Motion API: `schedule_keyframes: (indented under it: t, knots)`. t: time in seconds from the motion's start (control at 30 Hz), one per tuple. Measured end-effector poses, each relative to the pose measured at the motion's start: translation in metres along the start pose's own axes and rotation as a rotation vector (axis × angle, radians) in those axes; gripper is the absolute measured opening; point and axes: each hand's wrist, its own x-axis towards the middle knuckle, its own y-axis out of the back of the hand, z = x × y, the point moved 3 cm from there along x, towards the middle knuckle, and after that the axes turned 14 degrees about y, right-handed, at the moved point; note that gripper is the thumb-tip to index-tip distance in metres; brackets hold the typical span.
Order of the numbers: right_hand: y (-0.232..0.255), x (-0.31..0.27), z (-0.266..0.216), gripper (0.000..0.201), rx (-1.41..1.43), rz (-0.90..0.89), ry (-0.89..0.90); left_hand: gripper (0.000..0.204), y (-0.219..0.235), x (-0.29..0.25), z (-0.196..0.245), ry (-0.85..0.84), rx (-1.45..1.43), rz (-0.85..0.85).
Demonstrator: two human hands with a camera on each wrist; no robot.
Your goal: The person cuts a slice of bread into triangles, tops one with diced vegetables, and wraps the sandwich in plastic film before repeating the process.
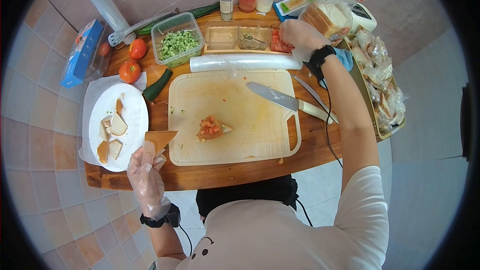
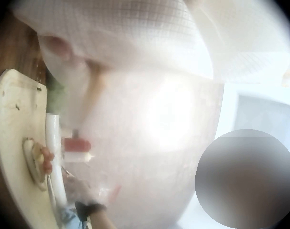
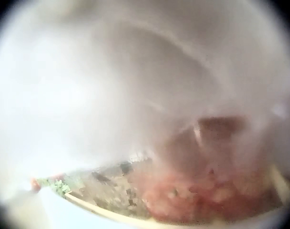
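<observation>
In the head view my left hand (image 1: pixel 145 175), in a clear plastic glove, pinches a triangular piece of bread (image 1: pixel 160 140), brown side showing, at the board's left edge. My gloved right hand (image 1: pixel 302 37) reaches down into the chopped tomato (image 1: pixel 279 44) in the right compartment of a seasoning box (image 1: pixel 221 51). Blurred plastic covers most of the right wrist view, with red tomato (image 3: pixel 207 198) below it; I cannot tell whether the fingers have closed on any. On the cutting board (image 1: pixel 225 100) lies another bread triangle (image 1: pixel 227 129) topped with tomato pieces (image 1: pixel 210 127).
A knife (image 1: pixel 280 97) lies across the board's right side. Left stands a plate (image 1: pixel 132 112) with bread scraps. Behind are a plastic tub (image 1: pixel 177 37) of diced cucumber, tomatoes (image 1: pixel 130 71) and a film roll (image 1: pixel 245 62). Wrapped sandwiches fill a tray (image 1: pixel 371 105) at right.
</observation>
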Motion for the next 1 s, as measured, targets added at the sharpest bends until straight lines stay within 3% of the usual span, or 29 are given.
schedule_keyframes:
  t: [0.03, 0.13, 0.23, 0.43, 0.63, 0.73, 0.83, 1.0]
  knots:
    - [0.000, -0.001, 0.004, 0.019, 0.077, 0.069, -0.028, 0.035, 0.000, 0.001, 0.000, 0.006, 0.000, -0.011]
    - [-0.002, -0.009, 0.002, 0.014, -0.051, 0.178, 0.095, 0.035, -0.007, -0.002, 0.003, 0.017, -0.003, 0.010]
    - [-0.017, 0.003, 0.014, 0.013, 0.155, 0.013, -0.131, 0.035, -0.010, -0.003, 0.004, 0.017, -0.007, 0.017]
    - [-0.013, 0.003, 0.000, 0.016, -0.107, -0.079, -0.018, 0.027, -0.014, -0.010, 0.008, -0.013, -0.052, 0.031]
    - [-0.003, -0.005, 0.006, 0.026, -0.100, 0.158, 0.114, 0.027, -0.007, -0.008, 0.005, 0.003, -0.051, 0.026]
    - [0.001, -0.009, 0.000, 0.024, -0.244, 0.160, 0.197, 0.034, -0.003, -0.006, 0.001, 0.035, -0.013, 0.031]
    - [-0.012, 0.002, 0.003, 0.022, 0.065, -0.067, -0.141, 0.033, -0.006, -0.005, 0.000, 0.023, -0.016, 0.002]
    - [-0.012, 0.005, -0.001, 0.024, -0.051, -0.126, -0.105, 0.032, -0.006, -0.011, 0.000, -0.018, -0.048, -0.008]
